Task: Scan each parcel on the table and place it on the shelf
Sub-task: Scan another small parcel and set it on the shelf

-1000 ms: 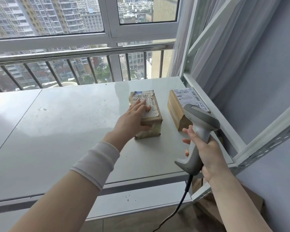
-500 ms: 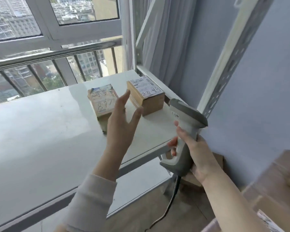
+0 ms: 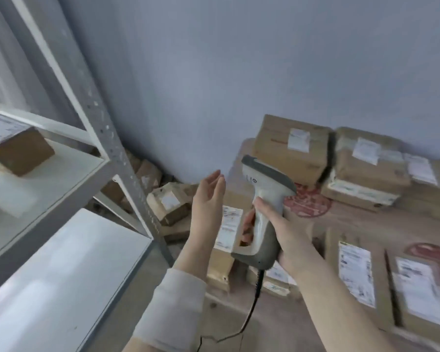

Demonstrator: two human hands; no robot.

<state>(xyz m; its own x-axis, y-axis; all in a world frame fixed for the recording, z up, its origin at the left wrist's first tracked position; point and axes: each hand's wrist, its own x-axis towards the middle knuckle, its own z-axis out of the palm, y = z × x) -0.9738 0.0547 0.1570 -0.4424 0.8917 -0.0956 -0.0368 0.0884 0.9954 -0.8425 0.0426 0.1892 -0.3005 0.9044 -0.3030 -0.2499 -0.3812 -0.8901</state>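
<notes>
Scanner (image 3: 266,181) grip inside right hand (image 3: 288,232) fingers (image 3: 248,221), left hand (image 3: 206,209) flat — parcels (image 3: 274,153) beyond

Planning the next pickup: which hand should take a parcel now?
Left, probably. The left hand is open and empty, close to a labelled parcel; the right hand grips the scanner.

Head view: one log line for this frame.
left hand: open, empty | right hand: grips scanner | shelf: box on it | parcels: right side, none held
</notes>
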